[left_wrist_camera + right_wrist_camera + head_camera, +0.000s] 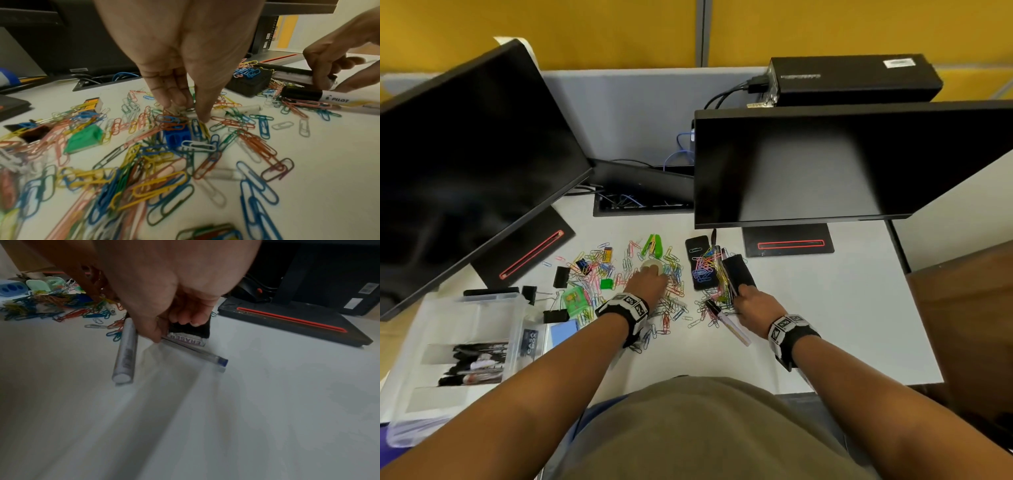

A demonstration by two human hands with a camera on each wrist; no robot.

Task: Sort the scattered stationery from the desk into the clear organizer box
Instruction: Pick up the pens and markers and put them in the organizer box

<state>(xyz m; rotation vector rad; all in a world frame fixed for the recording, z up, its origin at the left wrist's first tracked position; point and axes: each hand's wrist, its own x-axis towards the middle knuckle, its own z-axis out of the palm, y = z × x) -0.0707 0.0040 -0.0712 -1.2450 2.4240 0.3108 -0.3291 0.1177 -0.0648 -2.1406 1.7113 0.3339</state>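
Note:
Colourful paper clips (pixel 599 270) lie scattered over the white desk (pixel 825 325). My left hand (pixel 650 274) reaches into the pile, and its fingertips (pixel 202 116) pinch a pale round object (pixel 653 264) among the clips (pixel 156 183). To the right, my right hand (pixel 741 295) grips a black whiteboard eraser (pixel 738 274); its label (pixel 186 340) shows under the curled fingers. Beside that hand lie a white marker (pixel 125 352) and a clear pen with a blue end (pixel 197 352). The clear organizer box (pixel 493 301) stands at the front left.
Two dark monitors (pixel 825 164) on black stands (pixel 787 241) close off the back. Also on the desk are a green stapler (pixel 653 245), black binder clips (pixel 561 277), a blue sharpener (pixel 177 136), a green sharpener (pixel 84 139) and a second black eraser (pixel 246 82).

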